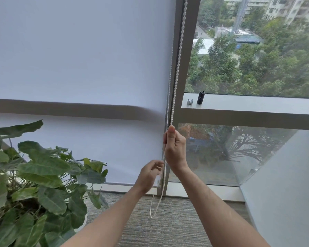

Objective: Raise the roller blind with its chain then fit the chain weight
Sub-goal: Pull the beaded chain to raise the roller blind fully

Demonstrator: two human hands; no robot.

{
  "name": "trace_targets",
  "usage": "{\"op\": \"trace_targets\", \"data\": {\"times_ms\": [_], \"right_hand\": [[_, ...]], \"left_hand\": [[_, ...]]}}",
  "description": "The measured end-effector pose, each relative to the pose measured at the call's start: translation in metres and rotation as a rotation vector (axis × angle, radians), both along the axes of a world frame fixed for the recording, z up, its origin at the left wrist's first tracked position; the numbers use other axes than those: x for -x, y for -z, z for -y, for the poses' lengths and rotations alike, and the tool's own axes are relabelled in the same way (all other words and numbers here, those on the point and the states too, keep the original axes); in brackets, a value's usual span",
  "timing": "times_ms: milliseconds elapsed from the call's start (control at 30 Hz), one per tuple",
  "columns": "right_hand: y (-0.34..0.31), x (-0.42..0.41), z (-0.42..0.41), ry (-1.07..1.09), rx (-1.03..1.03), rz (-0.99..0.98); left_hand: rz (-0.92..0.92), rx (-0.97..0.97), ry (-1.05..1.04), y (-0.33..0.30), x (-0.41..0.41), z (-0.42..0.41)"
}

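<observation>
Your white roller blind (75, 56) hangs almost fully lowered. Its beaded chain (177, 68) runs down the frame, looping near the floor. A small grey chain weight (190, 102) stands on the sill.

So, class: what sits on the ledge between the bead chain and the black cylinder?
A small grey clip stands between chain and cylinder, seen in the head view.

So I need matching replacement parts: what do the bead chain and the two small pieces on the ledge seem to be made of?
Bead chain: matte white beads, likely plastic. Small clip: silvery-grey with a dull sheen, metal or light plastic; too small to tell. Black cylinder: glossy black, probably plastic or coated metal.
</observation>
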State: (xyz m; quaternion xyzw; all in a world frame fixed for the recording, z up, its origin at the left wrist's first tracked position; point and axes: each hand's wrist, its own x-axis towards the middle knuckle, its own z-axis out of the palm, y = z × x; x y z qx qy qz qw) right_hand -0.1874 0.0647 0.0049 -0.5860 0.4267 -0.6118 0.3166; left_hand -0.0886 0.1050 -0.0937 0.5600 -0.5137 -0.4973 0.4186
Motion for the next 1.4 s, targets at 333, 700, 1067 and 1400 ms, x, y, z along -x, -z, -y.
{"op": "trace_targets", "data": {"times_ms": [333,700,1067,1400], "right_hand": [[0.094,0.002,-0.032,-0.064,-0.249,-0.15],[0.103,0.012,-0.026,-0.321,-0.413,-0.059],[0.005,0.034,0.024,-0.199,-0.247,0.07],[-0.09,-0.001,0.023,-0.363,-0.084,0.342]], "left_hand": [[-0.316,0.41,0.001,-0.108,0.014,0.023],[-0.307,0.42,-0.105,-0.11,0.036,0.027],[-0.24,0.407,-0.152,-0.088,0.049,0.03],[-0.157,0.273,-0.175,-0.046,0.043,0.022]]}}
